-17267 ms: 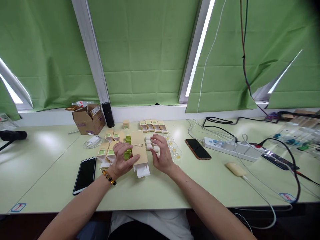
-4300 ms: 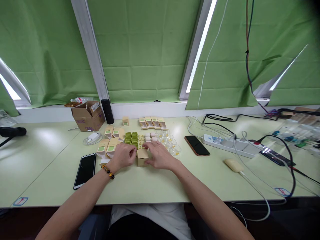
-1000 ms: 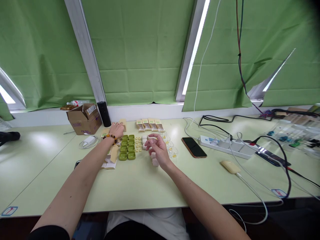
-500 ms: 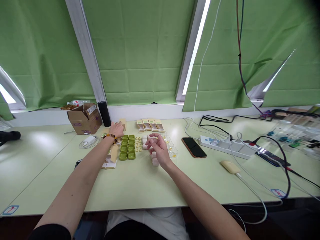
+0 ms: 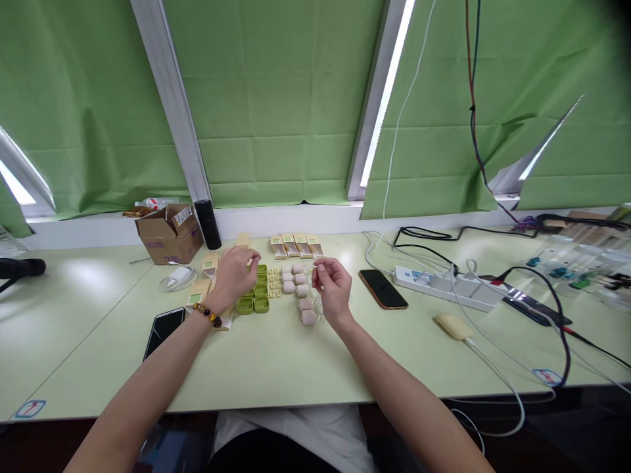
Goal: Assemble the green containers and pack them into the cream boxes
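My left hand point(image 5: 233, 277), a beaded bracelet at its wrist, hovers over the left side of the green square trays point(image 5: 261, 303). Its fingers are bent, with the thumb apart from them and nothing seen in between. Over the clear plastic pieces point(image 5: 318, 307), my right hand point(image 5: 334, 289) has thumb and fingertips pinched together; whatever may be in the pinch cannot be made out. Several pale pink blocks point(image 5: 308, 318) lie to the left of it. Small yellow square pieces point(image 5: 274, 285) sit between the trays and the blocks. Folded paper boxes point(image 5: 210, 263) lie partly behind my left hand.
More open paper boxes point(image 5: 296, 247) stand in a row at the back. A phone point(image 5: 382, 289) and a white power strip point(image 5: 446, 289) with cables are on the right. On the left are another phone point(image 5: 164, 332), a cardboard box point(image 5: 170, 236) and a black cylinder point(image 5: 208, 225).
My left hand has come back nearer and rightward from the back paper boxes to above the green trays. My right hand has moved right, off the pink blocks, and its fingers have closed into a pinch.
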`<state>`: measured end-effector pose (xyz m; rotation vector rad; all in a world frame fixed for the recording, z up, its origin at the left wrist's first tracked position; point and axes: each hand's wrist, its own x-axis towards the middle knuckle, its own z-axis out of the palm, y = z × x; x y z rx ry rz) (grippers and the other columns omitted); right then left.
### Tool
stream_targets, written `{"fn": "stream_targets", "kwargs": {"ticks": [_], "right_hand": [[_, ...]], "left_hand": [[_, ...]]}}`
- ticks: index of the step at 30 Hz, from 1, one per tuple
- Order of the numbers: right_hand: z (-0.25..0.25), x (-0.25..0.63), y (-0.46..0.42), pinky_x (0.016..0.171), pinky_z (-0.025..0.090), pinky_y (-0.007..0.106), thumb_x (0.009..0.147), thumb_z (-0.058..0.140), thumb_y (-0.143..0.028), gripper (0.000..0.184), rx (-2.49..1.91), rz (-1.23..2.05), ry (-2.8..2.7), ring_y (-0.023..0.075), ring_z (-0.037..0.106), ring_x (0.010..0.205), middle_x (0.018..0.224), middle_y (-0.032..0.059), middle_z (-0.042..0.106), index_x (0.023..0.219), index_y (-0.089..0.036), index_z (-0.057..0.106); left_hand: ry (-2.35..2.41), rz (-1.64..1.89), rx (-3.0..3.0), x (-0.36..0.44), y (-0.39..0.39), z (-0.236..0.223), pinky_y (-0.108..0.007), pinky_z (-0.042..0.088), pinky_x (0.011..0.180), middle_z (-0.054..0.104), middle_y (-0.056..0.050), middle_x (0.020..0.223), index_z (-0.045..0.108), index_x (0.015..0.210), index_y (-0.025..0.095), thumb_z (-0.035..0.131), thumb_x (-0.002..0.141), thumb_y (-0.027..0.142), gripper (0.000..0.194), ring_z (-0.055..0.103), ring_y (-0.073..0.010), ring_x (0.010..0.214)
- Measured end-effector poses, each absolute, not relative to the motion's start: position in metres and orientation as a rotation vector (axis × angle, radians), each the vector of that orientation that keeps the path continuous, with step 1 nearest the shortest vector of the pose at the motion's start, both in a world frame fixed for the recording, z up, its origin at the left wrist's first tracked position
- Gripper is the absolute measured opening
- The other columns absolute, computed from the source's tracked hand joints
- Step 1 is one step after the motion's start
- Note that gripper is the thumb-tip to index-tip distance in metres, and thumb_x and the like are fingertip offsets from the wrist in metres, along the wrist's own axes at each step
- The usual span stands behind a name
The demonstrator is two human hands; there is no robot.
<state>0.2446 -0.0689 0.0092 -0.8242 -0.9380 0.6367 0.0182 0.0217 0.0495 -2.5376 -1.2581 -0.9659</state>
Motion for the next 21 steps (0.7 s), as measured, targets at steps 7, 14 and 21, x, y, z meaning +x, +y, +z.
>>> {"fn": "stream_targets", "kwargs": {"ticks": [7, 14, 21], "right_hand": [[-0.002, 0.246, -0.063, 0.058, 0.041, 0.030, 0.093, 0.064, -0.038, 0.016, -0.920, 0.506, -1.035, 0.0151, 0.050, 0.060, 0.066, -0.0021, 0.057, 0.089, -0.023, 0.068], [-0.005, 0.253, -0.060, 0.061, 0.042, 0.032, 0.092, 0.064, -0.034, 0.011, -1.093, 0.277, -1.186, 0.0178, 0.053, 0.065, 0.074, -0.0005, 0.063, 0.093, -0.025, 0.069], [-0.018, 0.246, -0.057, 0.069, 0.042, 0.038, 0.090, 0.062, -0.021, 0.010, -1.267, -0.094, -1.592, 0.0257, 0.059, 0.080, 0.081, 0.0051, 0.072, 0.085, -0.026, 0.069]], "left_hand": [[-1.104, -0.844, -2.716, 0.005, -0.008, 0.005, -0.048, 0.048, 0.086, 0.076, -0.010, 0.097, 0.072, 0.098, 0.025, 0.053, 0.098, 0.020, 0.020, 0.064, -0.0286, 0.097], [-1.015, -0.705, -2.745, 0.003, -0.010, -0.010, -0.051, 0.046, 0.087, 0.071, -0.011, 0.097, 0.071, 0.098, 0.023, 0.060, 0.095, 0.024, 0.012, 0.059, -0.0311, 0.100], [-0.940, -0.561, -2.794, 0.004, -0.017, -0.010, -0.053, 0.047, 0.088, 0.064, -0.011, 0.102, 0.069, 0.082, 0.023, 0.074, 0.087, 0.031, 0.011, 0.054, -0.0330, 0.105]]}}
